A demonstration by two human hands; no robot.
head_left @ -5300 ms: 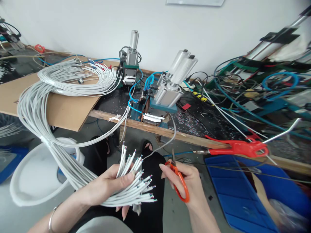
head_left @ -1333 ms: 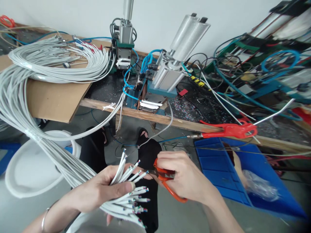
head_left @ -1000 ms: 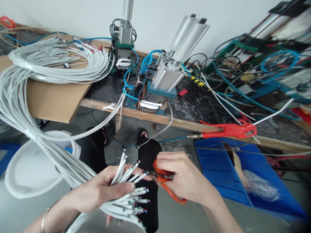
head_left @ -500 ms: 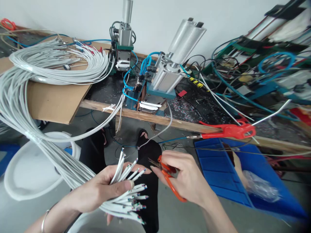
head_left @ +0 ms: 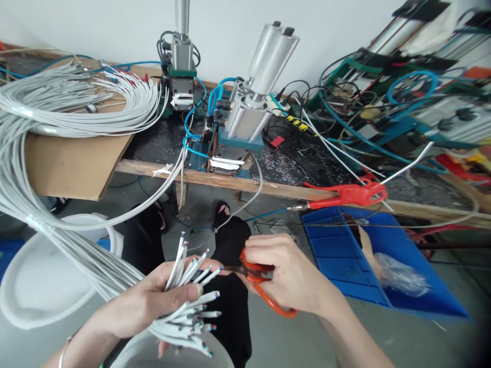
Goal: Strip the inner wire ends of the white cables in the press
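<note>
Cable bundle (head_left: 115, 266) in left hand (head_left: 153, 301); scissors (head_left: 261, 286) blades hidden by right hand (head_left: 291, 276).

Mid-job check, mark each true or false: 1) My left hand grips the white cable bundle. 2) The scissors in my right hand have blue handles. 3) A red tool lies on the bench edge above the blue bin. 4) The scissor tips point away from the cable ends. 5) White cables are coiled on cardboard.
1) True: the left hand grips the white cable bundle.
2) False: the scissors in the right hand have orange handles.
3) True: the red tool lies above the blue bin.
4) False: the tips point toward the cable ends.
5) True: coiled cables rest on cardboard.
</note>
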